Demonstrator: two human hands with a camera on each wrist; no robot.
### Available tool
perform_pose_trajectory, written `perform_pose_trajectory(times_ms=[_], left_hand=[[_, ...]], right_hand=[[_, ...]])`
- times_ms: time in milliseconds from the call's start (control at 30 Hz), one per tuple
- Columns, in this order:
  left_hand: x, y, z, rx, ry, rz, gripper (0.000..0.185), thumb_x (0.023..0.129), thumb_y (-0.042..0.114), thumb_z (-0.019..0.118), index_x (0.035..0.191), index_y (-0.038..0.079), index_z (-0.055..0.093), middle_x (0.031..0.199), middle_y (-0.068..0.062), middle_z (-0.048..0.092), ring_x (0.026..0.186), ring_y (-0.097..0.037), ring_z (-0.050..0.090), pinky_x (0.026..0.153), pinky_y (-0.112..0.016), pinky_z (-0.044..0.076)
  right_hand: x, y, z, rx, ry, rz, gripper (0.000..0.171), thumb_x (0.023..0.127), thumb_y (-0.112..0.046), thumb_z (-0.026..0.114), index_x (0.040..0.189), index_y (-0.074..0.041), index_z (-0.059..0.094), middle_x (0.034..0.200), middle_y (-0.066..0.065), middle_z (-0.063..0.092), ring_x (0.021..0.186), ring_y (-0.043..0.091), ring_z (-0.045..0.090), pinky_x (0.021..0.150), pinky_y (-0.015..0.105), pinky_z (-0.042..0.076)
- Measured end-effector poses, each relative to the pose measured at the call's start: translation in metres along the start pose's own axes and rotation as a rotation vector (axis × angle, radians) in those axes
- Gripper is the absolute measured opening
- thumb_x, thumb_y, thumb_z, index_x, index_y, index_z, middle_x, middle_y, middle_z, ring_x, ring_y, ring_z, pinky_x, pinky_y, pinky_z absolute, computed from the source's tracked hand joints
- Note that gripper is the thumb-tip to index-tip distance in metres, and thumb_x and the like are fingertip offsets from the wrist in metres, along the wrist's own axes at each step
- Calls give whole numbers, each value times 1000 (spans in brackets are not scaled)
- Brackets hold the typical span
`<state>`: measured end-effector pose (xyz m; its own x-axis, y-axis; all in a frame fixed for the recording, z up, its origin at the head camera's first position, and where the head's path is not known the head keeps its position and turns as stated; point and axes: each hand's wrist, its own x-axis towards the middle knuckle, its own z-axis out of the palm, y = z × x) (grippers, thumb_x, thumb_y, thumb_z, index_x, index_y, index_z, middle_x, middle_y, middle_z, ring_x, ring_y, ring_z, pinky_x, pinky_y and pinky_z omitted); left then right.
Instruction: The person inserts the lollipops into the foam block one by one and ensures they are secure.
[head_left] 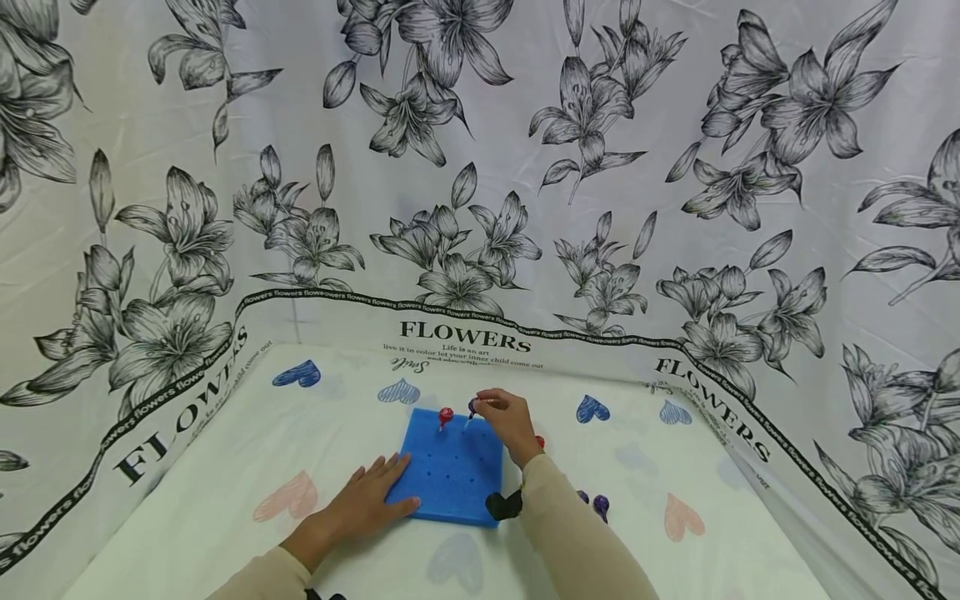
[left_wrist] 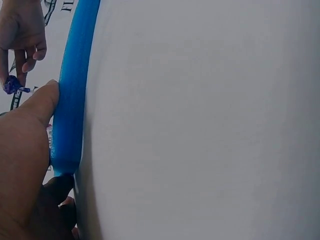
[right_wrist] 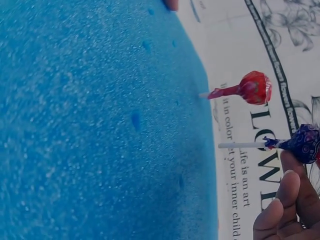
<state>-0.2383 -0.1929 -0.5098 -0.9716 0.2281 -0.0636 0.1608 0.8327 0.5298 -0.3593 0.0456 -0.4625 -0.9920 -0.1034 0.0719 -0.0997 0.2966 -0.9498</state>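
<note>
A blue foam board (head_left: pixel 450 500) with small holes lies on the cloth. My left hand (head_left: pixel 367 500) rests at its left side, fingers spread, thumb over the near left corner. Above the far right part, my right hand (head_left: pixel 510 421) pinches a purple-wrapped lollipop (right_wrist: pixel 302 144) by its candy end. The white stick (right_wrist: pixel 240 145) of this lollipop points down toward the board, its tip bare in the right wrist view. A red-wrapped lollipop (head_left: pixel 446 415) stands upright in the board near the far edge, left of the held one.
To the right of the board, another red lollipop (head_left: pixel 540 442) shows partly behind my right wrist. Purple lollipops (head_left: pixel 601 506) lie beside my right forearm, one partly hidden. A flower-printed curtain (head_left: pixel 465 208) hangs behind the white cloth with printed hearts (head_left: pixel 682 517).
</note>
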Motion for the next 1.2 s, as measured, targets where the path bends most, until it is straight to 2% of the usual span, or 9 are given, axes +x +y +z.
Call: perform_pose_trajectory(times_ms=[233, 467, 767, 1200], left_hand=[[0, 0, 1, 2, -2, -8, 87, 87, 63, 57, 151, 10, 33, 153, -17, 31, 141, -41, 17, 110, -61, 8], [0, 0, 1, 0, -2, -6, 87, 87, 63, 57, 151, 10, 34, 152, -17, 31, 141, -41, 18, 109, -61, 9], [0, 2, -2, -5, -7, -7, 87, 87, 62, 58, 151, 9, 34, 152, -17, 31, 141, -42, 18, 110, -61, 9], [0, 2, 0, -6, 0, -13, 87, 86, 63, 58, 151, 10, 34, 152, -17, 32, 141, -42, 18, 109, -61, 9]], right_hand=[[1, 5, 3, 14, -19, 18, 21, 90, -29, 71, 107, -18, 72, 101, 2, 66, 97, 22, 62, 88, 44, 50], [1, 13, 8, -56, -20, 19, 32, 89, -33, 72, 114, -12, 71, 100, 1, 66, 100, 23, 59, 89, 47, 47], [-1, 20, 12, -87, -55, 1, 34, 90, -32, 71, 117, -12, 69, 100, -2, 66, 98, 22, 61, 86, 47, 49], [-4, 14, 8, -110, -75, 0, 37, 89, -31, 71, 120, -12, 68, 101, 1, 66, 97, 24, 62, 85, 47, 51]])
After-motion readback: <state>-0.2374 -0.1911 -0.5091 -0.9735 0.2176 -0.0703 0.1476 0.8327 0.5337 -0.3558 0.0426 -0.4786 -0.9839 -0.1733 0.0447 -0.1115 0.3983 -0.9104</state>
